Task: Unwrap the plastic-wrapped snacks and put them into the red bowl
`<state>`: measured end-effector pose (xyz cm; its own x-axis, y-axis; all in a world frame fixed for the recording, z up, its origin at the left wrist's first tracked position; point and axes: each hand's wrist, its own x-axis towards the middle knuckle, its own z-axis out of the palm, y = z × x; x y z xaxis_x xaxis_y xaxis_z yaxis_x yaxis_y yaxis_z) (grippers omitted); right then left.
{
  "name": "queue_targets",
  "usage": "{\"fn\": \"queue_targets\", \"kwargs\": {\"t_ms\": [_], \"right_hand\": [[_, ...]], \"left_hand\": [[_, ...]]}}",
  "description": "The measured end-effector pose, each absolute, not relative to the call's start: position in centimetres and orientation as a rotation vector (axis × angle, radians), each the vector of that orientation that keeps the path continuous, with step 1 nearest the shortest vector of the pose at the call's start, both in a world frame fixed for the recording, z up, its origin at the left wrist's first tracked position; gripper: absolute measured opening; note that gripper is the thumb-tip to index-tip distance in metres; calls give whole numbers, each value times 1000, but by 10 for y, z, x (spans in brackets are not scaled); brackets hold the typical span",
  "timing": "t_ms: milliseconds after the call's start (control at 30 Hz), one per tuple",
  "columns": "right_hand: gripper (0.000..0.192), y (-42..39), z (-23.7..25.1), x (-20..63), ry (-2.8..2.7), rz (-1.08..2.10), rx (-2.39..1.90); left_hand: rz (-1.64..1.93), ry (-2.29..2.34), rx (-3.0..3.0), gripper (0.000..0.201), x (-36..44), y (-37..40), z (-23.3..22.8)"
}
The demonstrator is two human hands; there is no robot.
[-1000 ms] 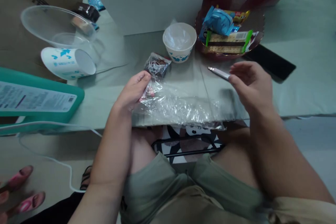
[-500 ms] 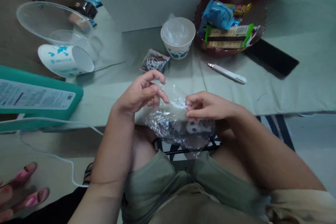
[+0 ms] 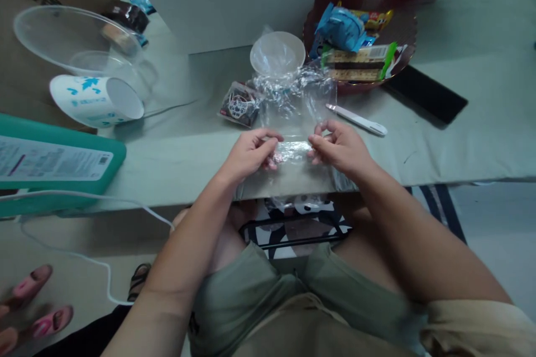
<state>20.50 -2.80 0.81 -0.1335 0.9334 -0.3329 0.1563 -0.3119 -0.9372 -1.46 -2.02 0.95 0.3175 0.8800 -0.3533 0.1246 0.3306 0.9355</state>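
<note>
A clear plastic bag (image 3: 293, 106) stretches between my two hands at the table's front edge. My left hand (image 3: 256, 152) pinches its left side, fingers closed. My right hand (image 3: 338, 146) grips the opposite side between thumb and fingers. Beyond them the crinkled film reaches a white paper cup (image 3: 278, 56) and covers part of its front. A small wrapped snack (image 3: 240, 105) lies to the left of the film. Just right of the film is a white utility knife (image 3: 358, 120).
A glass bowl (image 3: 360, 87) of packaged snacks stands at the back right, beside a black phone (image 3: 427, 95). On the left are a tipped paper cup (image 3: 90, 101), a clear plastic tub (image 3: 46, 50) and a green container (image 3: 84, 195). A white cable (image 3: 109, 196) hangs off the left side.
The bag, earlier bunched low over my lap, now spreads across the table towards the cup. My left hand has moved from open fingers to a pinch on the film, nearer my right hand.
</note>
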Motion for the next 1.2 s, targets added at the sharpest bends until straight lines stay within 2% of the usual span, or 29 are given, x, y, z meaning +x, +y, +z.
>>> {"fn": "queue_targets", "kwargs": {"t_ms": [100,233,300,367,433,500,633,733,833,1000,1100,1200], "right_hand": [[31,-29,4,210,-1295,1451,-1397],[39,-31,-2,207,-1349,1394,-1242],[35,-32,-3,205,-1399,1324,-1199],[27,-33,-3,205,-1455,1234,-1162],[18,-34,-3,207,-1513,1106,-1146],[19,-34,-3,211,-1587,960,-1136],[23,-34,-7,220,-1767,768,-1065],[21,-38,-9,224,-1898,636,-1098],[30,-43,-9,230,-2067,493,-1100],[39,-53,-10,233,-2310,350,-1207],[37,-60,-7,221,-2405,347,-1217],[34,-66,1,207,-2537,476,-1111]], "left_hand": [[725,1157,1199,26,-24,-15,7],[706,1020,1138,62,-27,-13,5],[669,999,1140,69,-25,-14,5],[704,1024,1148,56,-23,-15,5],[777,1036,1121,34,-20,-15,4],[821,1021,1067,17,-19,-14,5],[853,984,939,7,-19,-10,8],[852,980,862,20,-19,-7,10],[861,1038,841,38,-20,-5,9],[929,1123,860,48,-25,-3,6],[963,1130,829,50,-26,-2,4],[968,1159,890,67,-25,-3,-1]]}}
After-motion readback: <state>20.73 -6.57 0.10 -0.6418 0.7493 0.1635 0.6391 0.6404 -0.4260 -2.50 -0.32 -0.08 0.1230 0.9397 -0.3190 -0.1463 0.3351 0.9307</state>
